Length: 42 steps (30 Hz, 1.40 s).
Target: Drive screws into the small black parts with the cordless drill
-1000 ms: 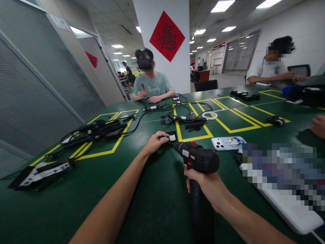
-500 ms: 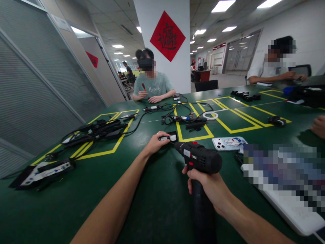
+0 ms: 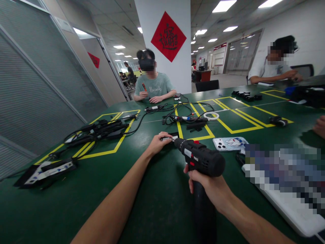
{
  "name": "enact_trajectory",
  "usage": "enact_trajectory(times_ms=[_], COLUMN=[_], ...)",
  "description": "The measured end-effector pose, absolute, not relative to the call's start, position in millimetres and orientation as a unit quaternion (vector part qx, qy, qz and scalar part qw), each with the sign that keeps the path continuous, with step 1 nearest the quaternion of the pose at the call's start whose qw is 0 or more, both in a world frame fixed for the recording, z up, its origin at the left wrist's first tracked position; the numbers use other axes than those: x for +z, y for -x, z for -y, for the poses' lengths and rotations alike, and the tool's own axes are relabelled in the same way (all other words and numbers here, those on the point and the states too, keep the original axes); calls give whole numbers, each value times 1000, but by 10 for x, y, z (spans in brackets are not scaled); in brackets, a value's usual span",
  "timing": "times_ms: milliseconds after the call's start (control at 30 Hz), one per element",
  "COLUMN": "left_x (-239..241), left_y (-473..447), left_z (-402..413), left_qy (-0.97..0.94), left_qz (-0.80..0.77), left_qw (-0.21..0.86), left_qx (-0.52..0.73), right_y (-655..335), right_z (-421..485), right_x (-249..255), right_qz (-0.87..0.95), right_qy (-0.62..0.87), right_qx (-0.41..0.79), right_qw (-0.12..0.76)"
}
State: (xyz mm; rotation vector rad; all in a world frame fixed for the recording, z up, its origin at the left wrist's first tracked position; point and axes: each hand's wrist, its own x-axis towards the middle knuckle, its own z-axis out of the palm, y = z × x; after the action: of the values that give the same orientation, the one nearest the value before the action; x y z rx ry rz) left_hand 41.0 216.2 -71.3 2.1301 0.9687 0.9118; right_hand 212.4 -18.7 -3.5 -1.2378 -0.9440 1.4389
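My right hand is wrapped round the handle of a black cordless drill with red buttons. The drill points forward and left, its bit up at a small black-and-white part on the table. Whether the tip touches the part or only stands over it, I cannot tell. My left hand grips that part from the left, fingers closed over its top and near side. Under the part lies a dark flat piece, mostly covered by the hand and the drill.
A phone lies right of the drill, beside a white-edged device with a blurred screen. Tangled black cables lie left, more cabled tools ahead. One person sits opposite, another at far right.
The drill's bit has shifted up and forward onto or over the small part, and the drill's rear has moved slightly right. My left hand keeps its hold.
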Motion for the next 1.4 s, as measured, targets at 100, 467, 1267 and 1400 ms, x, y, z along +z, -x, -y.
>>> enact_trajectory(times_ms=[100,467,1267,1400], left_x=[-713,-712,-758,-762], left_y=[-425,-420,-395,-398], left_z=[-2153,-2148,-2206,-2224], left_qy=[-807,-802,-807,-811], left_qz=[-363,-361,-353,-351], left_qw=[315,332,337,333], left_qx=[344,340,333,329], right_y=[-2112,-2112,-2107,-2096], right_z=[190,186,190,186], right_x=[-23,0,16,-6], right_qz=[387,379,389,391], right_qy=[517,529,544,539], right_qx=[591,592,577,574], right_qw=[484,476,470,477])
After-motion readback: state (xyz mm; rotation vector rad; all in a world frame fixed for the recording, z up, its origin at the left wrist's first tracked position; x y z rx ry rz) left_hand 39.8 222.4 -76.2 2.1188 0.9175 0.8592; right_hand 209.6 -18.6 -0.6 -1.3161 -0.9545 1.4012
